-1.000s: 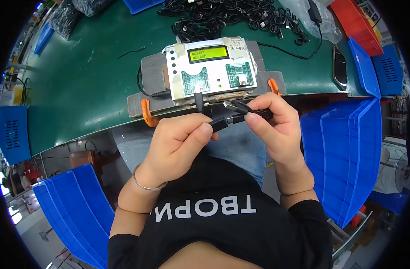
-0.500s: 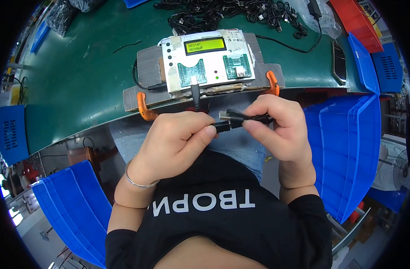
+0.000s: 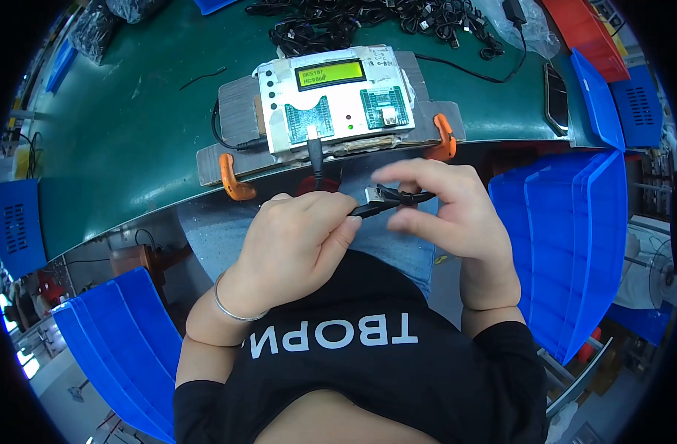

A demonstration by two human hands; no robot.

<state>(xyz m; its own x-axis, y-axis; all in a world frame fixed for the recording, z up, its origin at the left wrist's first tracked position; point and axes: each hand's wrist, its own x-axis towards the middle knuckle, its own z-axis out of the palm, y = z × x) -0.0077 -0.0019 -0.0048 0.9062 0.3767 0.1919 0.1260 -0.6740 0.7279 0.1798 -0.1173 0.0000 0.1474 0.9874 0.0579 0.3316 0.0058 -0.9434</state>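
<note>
My left hand [image 3: 298, 237] is closed around a black cable, whose metal plug [image 3: 373, 196] sticks out to the right. My right hand [image 3: 445, 211] pinches the thin black cable loop [image 3: 412, 197] just beyond that plug, fingers partly spread. Both hands hover below the edge of the green bench [image 3: 131, 133], over my lap. On the bench stands a white tester box [image 3: 331, 100] with a lit yellow-green display and green circuit boards. A second black cable [image 3: 315, 155] is plugged into its left socket and hangs down toward my hands.
Two orange clamps [image 3: 233, 181] [image 3: 443, 137] hold the tester's board to the bench edge. A heap of black cables [image 3: 368, 15] lies behind it. Blue bins [image 3: 567, 244] stand at my right and blue bins [image 3: 109, 348] at my lower left. A dark phone [image 3: 556, 89] lies right.
The view has shifted so the tester sits higher. My hands have dropped slightly from the bench edge, and my right fingers have opened out around the plug end.
</note>
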